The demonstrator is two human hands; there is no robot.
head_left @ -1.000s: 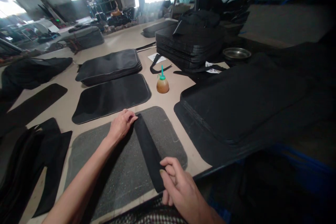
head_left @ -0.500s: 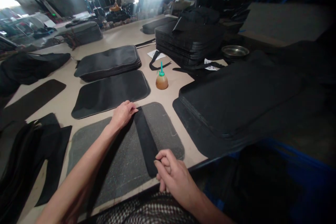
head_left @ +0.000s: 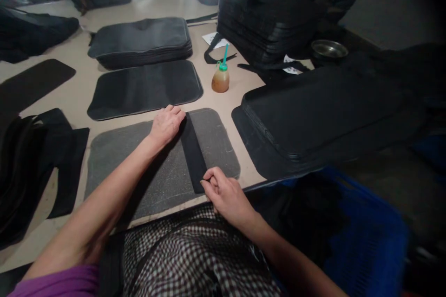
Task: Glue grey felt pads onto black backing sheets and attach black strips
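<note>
A dark grey rounded panel lies flat before me at the table's near edge. Across it runs a narrow black strip, its length pointing away from me. At the strip's far end, my left hand has its fingers closed together on the strip's corner; the fingertips are partly hidden. Thumb and forefinger of my right hand pinch the strip's near right edge. Beyond the panel lies a black rounded panel, and a squeeze bottle with amber liquid and a green nozzle stands to its right.
A large stack of black panels covers the right side. Further back are another panel stack, a taller black stack and a metal dish. Black cut pieces lie left. A blue crate sits below the table's right edge.
The view has tilted down, so things sit higher in it. My left hand lies flatter over the strip's far end. My right hand keeps its pinch at the near end.
</note>
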